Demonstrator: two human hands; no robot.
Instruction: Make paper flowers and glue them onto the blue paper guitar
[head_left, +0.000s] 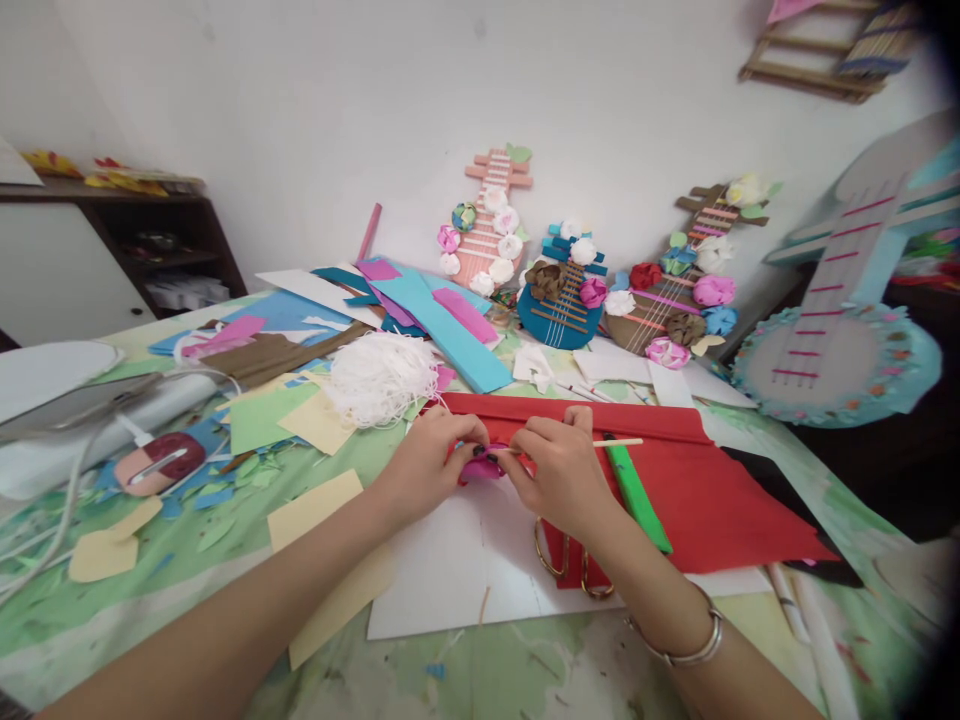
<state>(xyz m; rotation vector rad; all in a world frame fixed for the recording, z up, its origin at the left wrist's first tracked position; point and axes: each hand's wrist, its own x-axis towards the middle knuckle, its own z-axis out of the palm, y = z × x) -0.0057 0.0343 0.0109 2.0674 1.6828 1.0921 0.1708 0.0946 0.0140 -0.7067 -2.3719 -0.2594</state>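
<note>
Pink paper piece (480, 468) in left hand (427, 465) fingers, thin stick (619, 442) in right hand (559, 475) fingers

Small pink paper roll (478, 467), crumpled, at one end of pale thin wooden stick (619, 442), stick held level

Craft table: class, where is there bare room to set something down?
Free: the white sheet left of the scissors; the red paper right of the green strip. Crowded: the left hand pinching a pink piece, the right hand a stick; scraps at left; thread bundle, paper guitars behind.
</note>
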